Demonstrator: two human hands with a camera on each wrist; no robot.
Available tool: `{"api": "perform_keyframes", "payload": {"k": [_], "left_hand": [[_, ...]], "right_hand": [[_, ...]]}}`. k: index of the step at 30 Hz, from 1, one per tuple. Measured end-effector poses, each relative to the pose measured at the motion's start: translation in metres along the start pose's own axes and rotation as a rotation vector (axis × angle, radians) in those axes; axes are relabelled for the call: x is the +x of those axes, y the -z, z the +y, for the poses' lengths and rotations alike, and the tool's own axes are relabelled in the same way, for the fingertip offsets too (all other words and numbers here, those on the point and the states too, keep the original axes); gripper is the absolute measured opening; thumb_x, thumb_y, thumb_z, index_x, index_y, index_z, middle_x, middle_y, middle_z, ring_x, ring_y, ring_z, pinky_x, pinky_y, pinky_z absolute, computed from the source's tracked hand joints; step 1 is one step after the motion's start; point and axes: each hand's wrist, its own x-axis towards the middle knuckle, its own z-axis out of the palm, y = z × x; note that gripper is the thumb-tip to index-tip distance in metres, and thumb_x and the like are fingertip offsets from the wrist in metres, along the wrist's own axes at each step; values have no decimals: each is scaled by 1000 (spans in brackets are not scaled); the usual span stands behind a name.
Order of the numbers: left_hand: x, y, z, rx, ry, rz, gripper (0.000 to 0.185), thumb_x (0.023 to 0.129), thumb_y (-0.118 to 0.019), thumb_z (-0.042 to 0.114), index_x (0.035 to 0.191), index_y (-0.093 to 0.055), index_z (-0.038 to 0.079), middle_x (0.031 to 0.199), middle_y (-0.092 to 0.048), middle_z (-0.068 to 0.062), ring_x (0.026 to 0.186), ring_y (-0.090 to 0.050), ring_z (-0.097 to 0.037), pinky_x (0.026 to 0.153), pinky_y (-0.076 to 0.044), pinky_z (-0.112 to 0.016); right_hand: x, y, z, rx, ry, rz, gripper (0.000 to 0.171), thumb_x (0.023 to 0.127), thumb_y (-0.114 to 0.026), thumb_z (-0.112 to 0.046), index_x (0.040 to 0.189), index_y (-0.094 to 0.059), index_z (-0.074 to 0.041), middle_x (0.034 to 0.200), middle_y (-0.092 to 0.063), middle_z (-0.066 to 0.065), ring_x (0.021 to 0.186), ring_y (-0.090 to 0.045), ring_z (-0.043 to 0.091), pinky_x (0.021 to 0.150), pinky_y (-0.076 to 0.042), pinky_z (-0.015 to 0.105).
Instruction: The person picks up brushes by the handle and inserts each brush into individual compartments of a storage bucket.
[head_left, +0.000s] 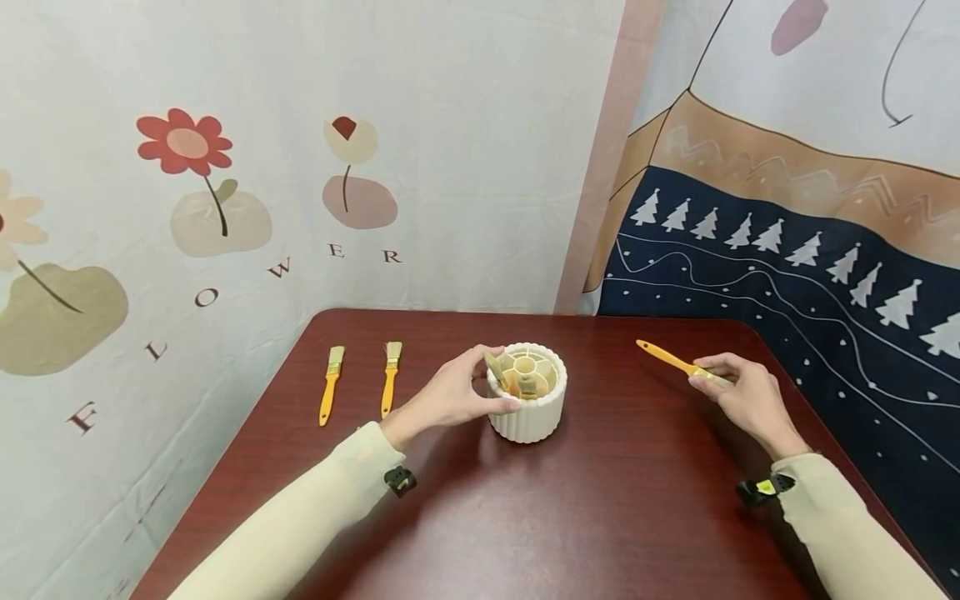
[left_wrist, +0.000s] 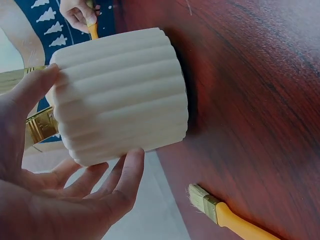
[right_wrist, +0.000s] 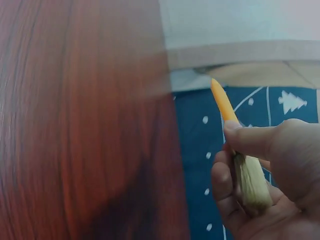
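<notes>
- My left hand [head_left: 448,398] grips the ribbed white pot [head_left: 527,407] on the desk [head_left: 600,500].
- My right hand [head_left: 742,392] pinches an orange brush [head_left: 675,362].
- Two brushes [head_left: 360,382] lie left.

holder [head_left: 527,415]: cream, ribbed | brush [head_left: 667,357]: orange handle | table [head_left: 600,500]: dark red woodgrain

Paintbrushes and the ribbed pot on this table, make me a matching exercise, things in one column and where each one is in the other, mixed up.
Things:
1. white ribbed pot
2. brush with handle pointing away
3. two orange-handled brushes
4. brush heads with gold ferrules

Places:
A. lying on the table, left side
B. in the right hand
C. inside the pot
D. gripped by the left hand

Pairs: 1-D, 2-B, 3-A, 4-C
</notes>
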Motion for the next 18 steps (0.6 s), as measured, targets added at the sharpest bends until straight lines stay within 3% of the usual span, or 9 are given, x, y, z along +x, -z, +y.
{"api": "perform_keyframes", "payload": {"k": [4,8,9,13,15,16,18], "left_hand": [[1,2,-1,-5,-4,-33,86,93,-101,31,163,-58,4,179,-57,-14,153,-69,-37,132,-50,-62],[3,5,-6,-34,-22,-78,91,97,-98,31,171,-52,5,181,-54,-14,156,-67,-41,133,-50,-62],[16,-2,-35,-31,-49,-85,94,98,-97,34,174,-50,6,181,-54,-14,158,-65,-39,134,-49,-59],[19,0,-40,-66,-67,-135,100,101,-93,36,181,-41,9,182,-52,-17,164,-58,-42,138,-44,-60],[19,0,-38,-68,-62,-145,100,102,-91,31,182,-37,7,182,-51,-20,165,-56,-43,140,-42,-60],[7,8,-9,-80,-38,-154,98,103,-90,26,182,-36,6,181,-51,-22,165,-56,-46,139,-41,-64],[6,8,-5,-77,-31,-153,98,103,-89,22,182,-34,5,181,-51,-24,165,-55,-48,139,-40,-64]], "right_hand": [[-3,-2,-15,55,-5,24,37,107,-88,-29,138,-82,-9,115,-87,20,79,-71,5,67,-59,16],[-6,-4,-30,114,-4,30,38,107,-88,-31,139,-83,-10,119,-86,20,80,-72,1,69,-60,16],[-6,-4,-34,130,-5,30,38,108,-88,-32,139,-83,-11,121,-86,20,81,-73,1,70,-61,16],[-9,-6,-48,173,3,33,41,108,-88,-36,140,-83,-11,125,-85,21,83,-76,-1,71,-62,17],[-10,-7,-54,188,9,35,43,107,-88,-38,140,-83,-12,126,-85,21,84,-76,-3,72,-62,17],[-11,-7,-56,192,13,38,43,107,-88,-38,140,-83,-12,128,-85,21,85,-76,-4,72,-62,16],[-11,-9,-60,201,24,46,43,107,-88,-38,140,-83,-11,130,-84,22,87,-76,-8,73,-61,15]]}}
